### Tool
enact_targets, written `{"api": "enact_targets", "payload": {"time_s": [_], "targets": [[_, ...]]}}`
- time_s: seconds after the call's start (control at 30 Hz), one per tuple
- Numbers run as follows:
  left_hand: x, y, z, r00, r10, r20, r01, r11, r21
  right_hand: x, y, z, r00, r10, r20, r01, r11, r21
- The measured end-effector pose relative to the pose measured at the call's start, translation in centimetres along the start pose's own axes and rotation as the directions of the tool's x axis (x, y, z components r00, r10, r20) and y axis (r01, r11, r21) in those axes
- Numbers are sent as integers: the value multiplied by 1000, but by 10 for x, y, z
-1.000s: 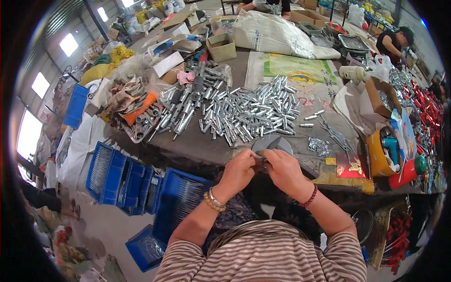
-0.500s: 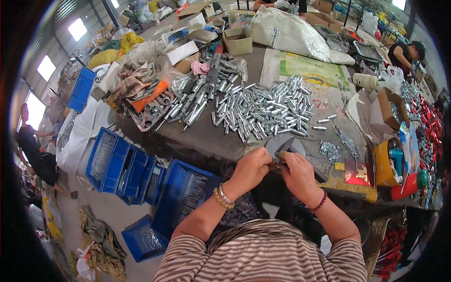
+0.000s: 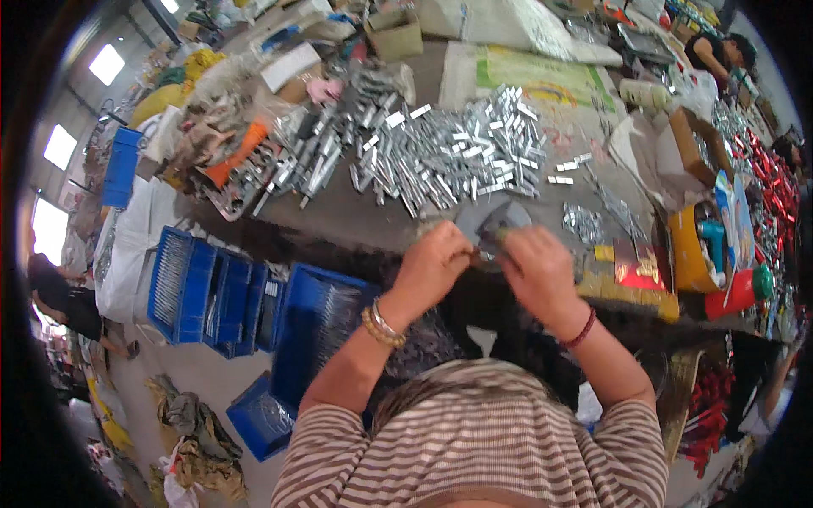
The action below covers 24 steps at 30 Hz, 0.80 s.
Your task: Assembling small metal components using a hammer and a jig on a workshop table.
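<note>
- At the far left, a person in dark clothing (image 3: 63, 296) shows at the rim, absent from the view one second ago.
- To the left and near, the large blue bin (image 3: 296, 339) is below the edge of the counter (image 3: 305, 233), with no visible change beyond a shift of the whole view.
- The left hand (image 3: 436, 262) has drawn slightly apart from the other; its fingers curl narrowly, but blur hides whether it grips anything.
- On the counter beyond it, the heap of silver cylinders (image 3: 461, 157) looks unchanged, so the recent movement seems confined to the hands.
- Between the fingertips, near the counter's front edge, there is a small glinting bit (image 3: 486, 255), too blurred to identify or to assign to either hand.
- Just beyond it sits the grey block (image 3: 513, 218), now less covered by the fingers.
- The right hand (image 3: 542, 267) has bent, narrowed fingers and no clearly visible load; I cannot tell what it holds. The wider gap suggests an adjustment of grip on the work.
- Further right, the small metal fittings (image 3: 583, 223) lie apart from the heap, apparently undisturbed.
</note>
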State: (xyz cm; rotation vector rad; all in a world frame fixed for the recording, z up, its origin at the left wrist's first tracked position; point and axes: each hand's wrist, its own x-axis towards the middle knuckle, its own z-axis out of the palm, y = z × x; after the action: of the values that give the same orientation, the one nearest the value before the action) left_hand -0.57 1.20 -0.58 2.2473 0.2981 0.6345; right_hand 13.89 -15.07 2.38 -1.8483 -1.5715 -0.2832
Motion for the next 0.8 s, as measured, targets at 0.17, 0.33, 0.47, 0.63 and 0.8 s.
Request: {"api": "enact_targets", "payload": {"time_s": [0.17,0.33,0.47,0.63,0.8], "targets": [[9,1,-8,994,-72,77,77,995,-68,-3,26,-20,978,199,60,-185,966,-183],[10,3,-7,985,-152,79,160,981,-113,-17,24,-29,978,208,32,-203,974,-104],[6,1,-7,993,-91,75,98,991,-94,-29,-1,-50,951,285,121,-295,953,68],[4,-3,-3,996,-58,61,64,993,-103,-42,-4,-38,994,94,-63,-89,993,80],[7,-3,-6,998,-28,61,32,997,-67,-34,-2,-39,970,164,181,-156,986,-56]]}}
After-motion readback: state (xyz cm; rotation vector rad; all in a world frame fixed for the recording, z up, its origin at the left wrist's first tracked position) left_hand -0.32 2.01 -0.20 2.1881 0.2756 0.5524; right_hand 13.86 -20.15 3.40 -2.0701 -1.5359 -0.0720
